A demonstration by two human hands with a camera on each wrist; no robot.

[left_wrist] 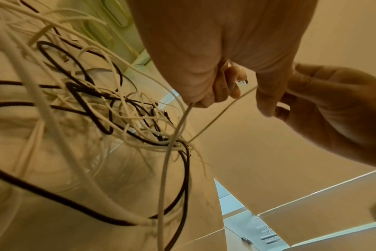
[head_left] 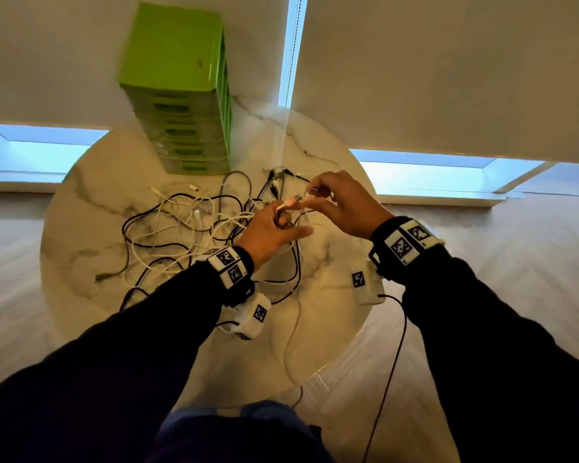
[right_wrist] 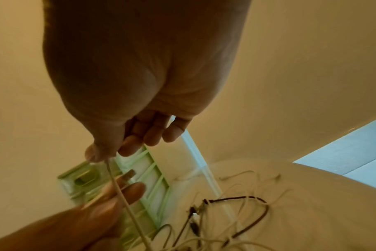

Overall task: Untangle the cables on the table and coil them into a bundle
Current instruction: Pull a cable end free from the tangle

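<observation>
Both hands are raised over the round marble table [head_left: 91, 202], working one white cable [left_wrist: 223, 108] free of the pile. The left hand [head_left: 274, 228] has its fingers curled round the plug end, the metal USB tip [left_wrist: 243, 82] poking out past the knuckles toward the other hand; a second run of the same pale cord drops from under that fist straight down into the knot. The right hand [head_left: 345, 205], just beside and slightly beyond the left, pinches the thin cord between thumb and forefinger, so the short stretch between the two grips is pulled taut, probably to see where the line leads and to keep it clear of the rest. Below and to the outer side of the left grip lies the tangle of cables [head_left: 188, 228], white and black loops crossing one another on the table, none yet coiled. Beyond the tangle, away from both grips, stands a green drawer unit [head_left: 178, 95]; it plays no part here
</observation>
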